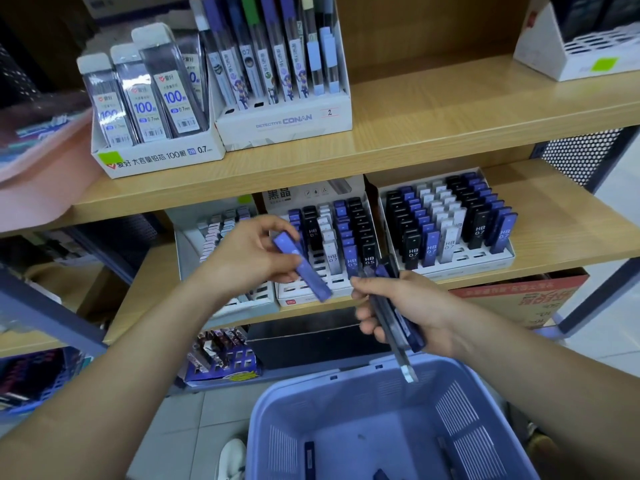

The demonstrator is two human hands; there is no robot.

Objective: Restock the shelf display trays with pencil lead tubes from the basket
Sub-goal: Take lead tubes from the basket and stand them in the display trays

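Head view, centre frame: pinching one blue lead tube (306, 271) in the left hand (246, 258) grip, long axis slanting down-right, lower end nearest the middle tray (298, 300) and its empty front slots. Clutching a tube bundle (394, 327) in the right hand (415, 310), above the basket (294, 410).

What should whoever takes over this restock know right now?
Left hand pinches one blue lead tube in front of the middle display tray.
Right hand grips a bundle of blue and dark tubes above the blue basket.
Done: middle display tray and right display tray mostly filled; front slots open.
Left: slot the held tubes, then the few loose tubes on the basket floor.
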